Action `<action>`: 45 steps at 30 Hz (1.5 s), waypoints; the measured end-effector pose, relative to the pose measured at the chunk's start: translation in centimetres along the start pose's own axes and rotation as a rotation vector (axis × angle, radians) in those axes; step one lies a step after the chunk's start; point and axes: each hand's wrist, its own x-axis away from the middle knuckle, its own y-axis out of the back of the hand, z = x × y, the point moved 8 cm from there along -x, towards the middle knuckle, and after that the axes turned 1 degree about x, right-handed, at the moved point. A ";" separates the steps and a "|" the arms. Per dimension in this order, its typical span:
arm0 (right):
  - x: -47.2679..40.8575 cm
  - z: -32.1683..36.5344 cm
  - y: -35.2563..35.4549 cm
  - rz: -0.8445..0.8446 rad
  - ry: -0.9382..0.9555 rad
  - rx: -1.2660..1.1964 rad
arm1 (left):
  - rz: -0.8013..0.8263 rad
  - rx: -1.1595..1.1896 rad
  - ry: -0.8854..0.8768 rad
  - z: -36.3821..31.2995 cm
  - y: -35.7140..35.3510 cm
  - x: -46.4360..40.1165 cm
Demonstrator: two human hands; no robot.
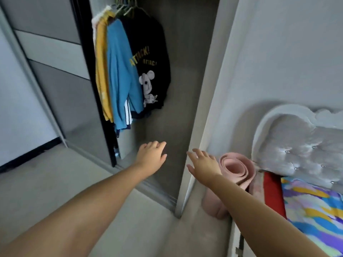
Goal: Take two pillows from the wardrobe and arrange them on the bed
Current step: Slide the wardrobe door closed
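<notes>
While both bare arms reach forward toward the open wardrobe (167, 89), the left hand (151, 156) is loosely open with its fingers slightly curled, holding nothing, and the right hand (203, 165) is spread wide, also empty. Neither hand touches anything. Inside the wardrobe hang a yellow garment (102, 71), a blue shirt (120, 76) and a black shirt (150, 58) with a printed mouse figure, next to the dark sliding door (55, 62). No pillows can be made out in the visible part of the wardrobe. A rolled pink mat (237, 168) stands just beside the right hand, between the wardrobe's side panel and the bed (311, 210), which has a tufted grey headboard (297, 145) and a multicoloured cover.
</notes>
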 end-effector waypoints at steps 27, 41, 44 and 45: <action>-41.8 34.6 -1.7 0.123 0.025 -0.533 | 0.020 0.360 0.464 48.4 4.6 -14.6; -67.3 36.3 -1.1 -0.002 -0.153 -0.794 | -0.040 0.351 0.409 59.8 5.3 -38.2; -70.0 36.6 -0.7 -0.087 -0.221 -0.843 | -0.139 0.376 0.318 60.2 6.4 -42.1; -70.6 36.5 -0.5 -0.117 -0.259 -0.856 | -0.180 0.401 0.283 60.1 6.7 -42.9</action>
